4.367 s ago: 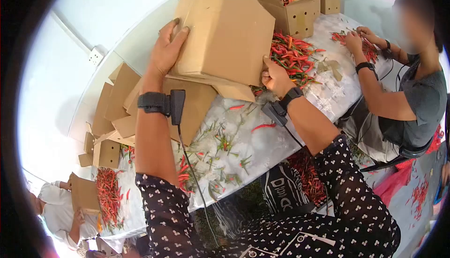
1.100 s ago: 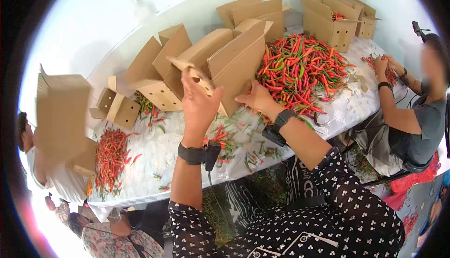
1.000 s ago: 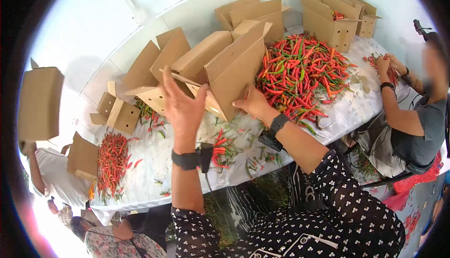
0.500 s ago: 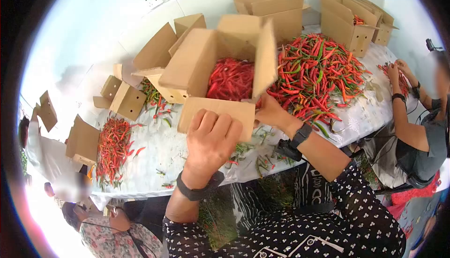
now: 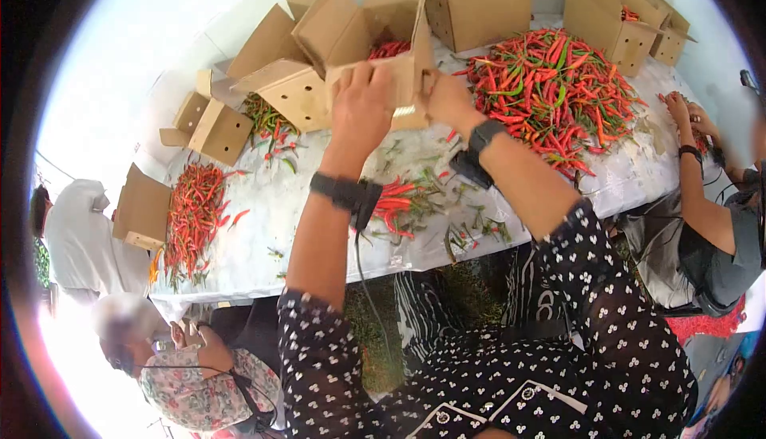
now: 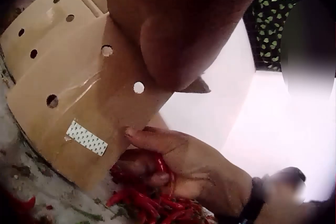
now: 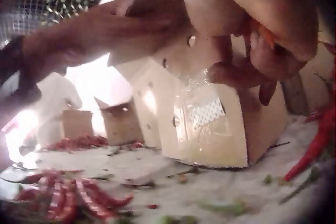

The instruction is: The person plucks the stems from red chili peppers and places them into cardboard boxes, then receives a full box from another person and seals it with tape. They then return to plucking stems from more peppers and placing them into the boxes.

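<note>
Two-handed hold on an open cardboard box (image 5: 412,117) at the table's middle, between a perforated carton (image 5: 289,93) and a large heap of chillies (image 5: 550,92). The box stands roughly upright, mouth up, which keeps the red chillies (image 5: 389,50) inside; its lower edge lies on or close to the pale cloth (image 5: 259,240). The left hand (image 5: 363,108) is closed over the near flap, fingers bent across its top edge, a grip that probably steadies this side. The right hand (image 5: 448,101) is partly closed at the near right corner: its fingers curl about an orange-red chilli (image 7: 266,34) while touching the cardboard, apparently guiding the corner without releasing the pod. How firmly it presses cannot be told. Loose chillies (image 5: 396,204) lie in front of the box.
</note>
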A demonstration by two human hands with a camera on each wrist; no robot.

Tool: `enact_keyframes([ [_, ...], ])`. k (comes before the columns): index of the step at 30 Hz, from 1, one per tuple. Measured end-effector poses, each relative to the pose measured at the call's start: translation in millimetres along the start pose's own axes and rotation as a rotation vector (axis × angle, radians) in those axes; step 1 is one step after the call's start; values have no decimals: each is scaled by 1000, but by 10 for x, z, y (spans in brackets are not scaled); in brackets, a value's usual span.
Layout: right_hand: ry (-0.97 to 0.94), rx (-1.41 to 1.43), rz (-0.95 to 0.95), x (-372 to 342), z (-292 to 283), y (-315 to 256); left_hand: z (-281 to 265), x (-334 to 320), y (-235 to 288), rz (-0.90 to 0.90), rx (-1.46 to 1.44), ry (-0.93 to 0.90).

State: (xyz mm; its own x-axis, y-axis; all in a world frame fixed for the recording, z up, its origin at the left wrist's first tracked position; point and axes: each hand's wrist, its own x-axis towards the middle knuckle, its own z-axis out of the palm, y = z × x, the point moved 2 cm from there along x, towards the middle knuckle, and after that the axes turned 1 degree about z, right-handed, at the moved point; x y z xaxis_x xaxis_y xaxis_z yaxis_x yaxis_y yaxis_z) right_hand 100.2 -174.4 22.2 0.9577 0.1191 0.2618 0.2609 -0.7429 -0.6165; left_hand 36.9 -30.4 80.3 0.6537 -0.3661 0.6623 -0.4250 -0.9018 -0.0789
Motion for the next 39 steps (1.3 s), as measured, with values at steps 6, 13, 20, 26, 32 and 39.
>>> enact_keyframes([
  [6,-40,906,176,0,-98,169,130,-105,-72,27,-268,-51],
  [13,-278,1326,383,-1042,-196,-52,253,-981,163,-47,-414,-495],
  [20,-312,1331,372,-1153,92,83,516,-970,266,-46,-397,-556],
  [26,-375,1314,358,-1132,164,102,557,-943,212,-50,-388,-623],
  [32,-371,892,171,-1171,226,139,338,-743,77,-322,-542,-385],
  [39,-241,675,2,-1236,277,44,134,-793,227,-654,-924,-317],
])
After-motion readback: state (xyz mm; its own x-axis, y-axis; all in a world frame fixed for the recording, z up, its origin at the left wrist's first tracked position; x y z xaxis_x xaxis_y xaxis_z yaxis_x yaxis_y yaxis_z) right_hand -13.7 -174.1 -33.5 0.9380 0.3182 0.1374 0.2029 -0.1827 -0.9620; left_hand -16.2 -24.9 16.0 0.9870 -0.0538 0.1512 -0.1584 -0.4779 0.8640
